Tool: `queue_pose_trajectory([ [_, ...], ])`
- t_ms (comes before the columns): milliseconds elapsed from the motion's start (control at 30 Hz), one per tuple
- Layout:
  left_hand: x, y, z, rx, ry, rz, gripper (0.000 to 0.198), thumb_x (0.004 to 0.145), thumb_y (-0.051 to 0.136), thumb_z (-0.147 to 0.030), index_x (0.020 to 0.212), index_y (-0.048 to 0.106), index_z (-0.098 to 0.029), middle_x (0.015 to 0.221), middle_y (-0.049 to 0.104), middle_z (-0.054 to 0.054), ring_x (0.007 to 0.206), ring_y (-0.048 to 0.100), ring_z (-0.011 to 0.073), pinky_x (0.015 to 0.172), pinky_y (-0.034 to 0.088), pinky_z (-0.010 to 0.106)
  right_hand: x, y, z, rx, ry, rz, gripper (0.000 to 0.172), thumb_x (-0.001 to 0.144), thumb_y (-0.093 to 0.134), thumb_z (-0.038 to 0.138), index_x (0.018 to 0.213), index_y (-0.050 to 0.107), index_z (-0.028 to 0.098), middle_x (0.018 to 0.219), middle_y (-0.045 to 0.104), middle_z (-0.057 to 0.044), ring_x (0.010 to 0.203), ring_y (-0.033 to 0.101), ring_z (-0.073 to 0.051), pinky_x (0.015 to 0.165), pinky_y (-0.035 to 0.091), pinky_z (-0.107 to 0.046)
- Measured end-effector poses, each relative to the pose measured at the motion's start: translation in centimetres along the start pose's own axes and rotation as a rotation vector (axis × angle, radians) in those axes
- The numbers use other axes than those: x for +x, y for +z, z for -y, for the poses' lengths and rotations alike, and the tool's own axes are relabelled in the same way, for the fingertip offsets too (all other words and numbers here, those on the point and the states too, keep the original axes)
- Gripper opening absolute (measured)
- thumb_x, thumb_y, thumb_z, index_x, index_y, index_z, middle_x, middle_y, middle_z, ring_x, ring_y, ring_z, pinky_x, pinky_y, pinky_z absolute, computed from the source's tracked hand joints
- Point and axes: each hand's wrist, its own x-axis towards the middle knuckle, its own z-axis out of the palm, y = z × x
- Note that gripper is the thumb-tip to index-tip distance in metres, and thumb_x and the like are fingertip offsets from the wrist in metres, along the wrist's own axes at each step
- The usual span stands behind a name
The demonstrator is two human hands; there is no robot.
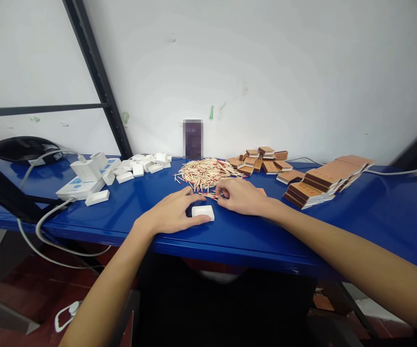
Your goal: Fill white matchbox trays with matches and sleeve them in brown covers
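A long, glossy blue counter (251, 237) is set against a white wall (302, 72), its surface shared by matchbox parts and loose matches; clock positions are read from the middle of its near edge. At 2 o'clock, tan-and-brown cardboard matchboxes (327, 176) are stacked in neat, leaning rows. At 12 o'clock, towards the wall, a broad heap of pale wooden matches with red heads (208, 173) is spread. At 1 o'clock, more tan-and-brown boxes (266, 150) are piled in disorder, and at 11 o'clock a jumble of small white rectangular card trays (138, 169) is seen.

Between 10 and 11 o'clock, the left hand (174, 212) is held with thumb and fingers apart around a single white rectangular tray (203, 212), placed at 12 o'clock, its near edge met by the thumb. At 1 o'clock, the right hand (239, 195) is curled, its fingertips brought close at a few stray matches (211, 195); whether any are pinched cannot be told.

By appearance, sorting is partly done: the rows are ordered, though their contents cannot be judged. Much seems left, with matches, trays and boxes lying loose and no matches made out in the single tray.
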Motion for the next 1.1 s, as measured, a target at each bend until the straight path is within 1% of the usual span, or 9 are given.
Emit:
queue_pose_trajectory([
  [100, -0.03, -0.21, -0.08, 0.019, 0.004, -0.051, 0.055, 0.092, 0.052, -0.061, 0.130, 0.061, -0.024, 0.103, 0.064, 0.006, 0.097, 0.060, 0.0241, 0.088, 0.040, 0.037, -0.03, -0.04, -0.23, 0.003, -0.057, 0.006, 0.009, 0.075, 0.060, 0.018, 0.079, 0.067, 0.020, 0.073, 0.064, -0.001, 0.064, 0.050, -0.014, 0.058, 0.030, -0.027],
  [300, -0.02, -0.30, 0.17, 0.035, -0.047, -0.194, 0.040, 0.090, 0.056, -0.053, 0.109, 0.070, -0.020, 0.071, 0.067, -0.002, 0.067, 0.062, 0.0177, 0.085, 0.040, 0.037, -0.12, 0.06, -0.32, 0.022, -0.128, 0.001, 0.011, 0.076, 0.057, 0.015, 0.077, 0.067, 0.020, 0.070, 0.061, 0.000, 0.062, 0.047, -0.013, 0.058, 0.028, -0.026],
  [433, 0.06, -0.23, 0.27, -0.023, -0.043, -0.198, 0.029, 0.089, 0.057, -0.042, 0.098, 0.072, -0.018, 0.071, 0.067, -0.001, 0.062, 0.059, 0.0147, 0.066, 0.041, 0.029, -0.10, -0.01, -0.41, 0.007, -0.126, -0.002, 0.009, 0.078, 0.058, 0.017, 0.079, 0.066, 0.019, 0.071, 0.060, -0.001, 0.063, 0.047, -0.013, 0.058, 0.028, -0.026],
  [533, 0.14, -0.21, 0.23, -0.016, 0.017, -0.198, 0.025, 0.089, 0.057, -0.037, 0.093, 0.072, -0.018, 0.076, 0.067, 0.001, 0.066, 0.058, 0.0149, 0.065, 0.040, 0.028, -0.07, -0.14, -0.50, 0.003, -0.124, -0.003, 0.009, 0.079, 0.057, 0.017, 0.080, 0.066, 0.018, 0.071, 0.060, -0.001, 0.064, 0.047, -0.013, 0.059, 0.028, -0.026],
  [667, 0.30, -0.17, 0.35, 0.072, 0.057, -0.260, 0.030, 0.094, 0.050, -0.032, 0.072, 0.065, -0.016, 0.075, 0.064, 0.002, 0.074, 0.056, 0.0159, 0.076, 0.037, 0.032, -0.10, -0.28, -0.43, 0.016, -0.139, -0.024, 0.010, 0.079, 0.056, 0.018, 0.079, 0.066, 0.018, 0.069, 0.059, 0.000, 0.063, 0.046, -0.013, 0.059, 0.028, -0.026],
  [767, 0.35, -0.10, 0.45, 0.117, 0.048, -0.271, 0.039, 0.095, 0.048, -0.031, 0.060, 0.055, -0.015, 0.061, 0.057, -0.001, 0.065, 0.050, 0.0135, 0.077, 0.034, 0.033, -0.17, -0.39, -0.32, 0.026, -0.136, -0.028, 0.010, 0.080, 0.056, 0.019, 0.080, 0.066, 0.018, 0.069, 0.059, 0.000, 0.062, 0.046, -0.012, 0.059, 0.028, -0.027],
  [833, 0.30, -0.06, 0.43, 0.072, 0.027, -0.236, 0.036, 0.095, 0.048, -0.030, 0.063, 0.059, -0.016, 0.055, 0.051, -0.004, 0.056, 0.044, 0.0111, 0.069, 0.033, 0.030, -0.21, -0.50, -0.27, 0.014, -0.132, -0.018, 0.011, 0.079, 0.056, 0.019, 0.080, 0.066, 0.018, 0.070, 0.060, 0.000, 0.063, 0.047, -0.013, 0.059, 0.028, -0.027],
  [967, 0.11, -0.09, 0.17, -0.033, 0.002, -0.168, 0.021, 0.092, 0.055, -0.033, 0.099, 0.069, -0.019, 0.057, 0.049, -0.006, 0.051, 0.043, 0.0103, 0.057, 0.030, 0.026, -0.26, -0.73, -0.25, -0.015, -0.121, 0.008, 0.012, 0.078, 0.055, 0.018, 0.079, 0.067, 0.019, 0.073, 0.062, -0.001, 0.066, 0.049, -0.014, 0.060, 0.028, -0.027],
  [1100, 0.07, -0.22, -0.04, -0.014, 0.066, -0.110, 0.024, 0.089, 0.059, -0.038, 0.099, 0.069, -0.018, 0.065, 0.053, -0.004, 0.057, 0.047, 0.0116, 0.059, 0.033, 0.026, -0.30, -0.71, -0.32, -0.008, -0.133, 0.008, 0.013, 0.077, 0.055, 0.018, 0.083, 0.067, 0.019, 0.074, 0.062, -0.002, 0.066, 0.050, -0.014, 0.060, 0.029, -0.027],
])
